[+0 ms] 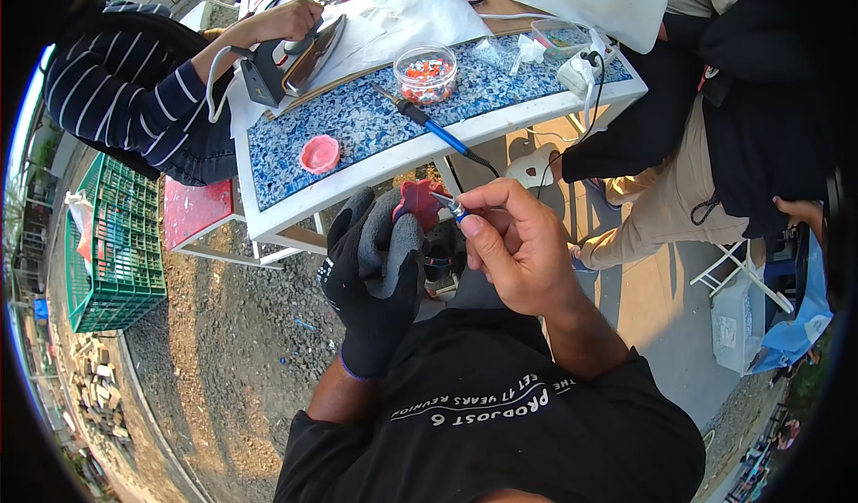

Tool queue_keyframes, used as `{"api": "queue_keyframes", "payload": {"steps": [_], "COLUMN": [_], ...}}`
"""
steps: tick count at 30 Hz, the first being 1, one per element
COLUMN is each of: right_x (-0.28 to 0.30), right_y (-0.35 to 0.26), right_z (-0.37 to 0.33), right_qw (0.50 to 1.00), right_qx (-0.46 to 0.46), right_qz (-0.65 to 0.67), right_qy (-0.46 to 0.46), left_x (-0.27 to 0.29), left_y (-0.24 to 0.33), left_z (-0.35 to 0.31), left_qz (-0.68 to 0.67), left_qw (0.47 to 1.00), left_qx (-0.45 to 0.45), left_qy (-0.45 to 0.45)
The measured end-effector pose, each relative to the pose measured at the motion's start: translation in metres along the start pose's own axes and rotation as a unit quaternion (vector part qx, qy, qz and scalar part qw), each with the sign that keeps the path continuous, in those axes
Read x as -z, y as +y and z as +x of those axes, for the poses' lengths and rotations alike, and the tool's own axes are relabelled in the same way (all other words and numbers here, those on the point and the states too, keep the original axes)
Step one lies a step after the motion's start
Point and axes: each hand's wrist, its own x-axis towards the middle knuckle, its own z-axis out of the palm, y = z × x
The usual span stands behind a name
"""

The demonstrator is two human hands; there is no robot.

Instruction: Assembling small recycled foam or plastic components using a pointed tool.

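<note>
Gloved left grip (377,266) clamps a red lobed piece (417,204), apparently shaped but edges unfinished, as the right grip (520,254) pinches a blue-handled knife (457,210) at its rim.

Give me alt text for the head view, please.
A left hand in black and grey holds a small red wavy-edged piece while the bare right hand points a slim blue metal-tipped tool at it. Beyond, a blue-speckled table carries a pink scalloped dish, a clear round tub and a blue-handled corded tool.
</note>
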Motion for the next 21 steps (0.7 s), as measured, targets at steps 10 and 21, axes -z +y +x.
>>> {"api": "queue_keyframes", "payload": {"steps": [10,21], "right_x": [0.002,0.011], "right_y": [0.012,0.006], "right_z": [0.005,0.011], "right_qw": [0.997,0.978], "right_qx": [0.072,0.19], "right_qz": [-0.007,-0.082], "right_qy": [0.0,0.006], "left_x": [0.004,0.003], "left_y": [-0.003,-0.008], "left_z": [-0.004,-0.004], "left_qz": [-0.063,-0.072], "left_qw": [0.995,0.995], "left_qx": [0.067,0.065], "left_qy": [-0.024,-0.013]}}
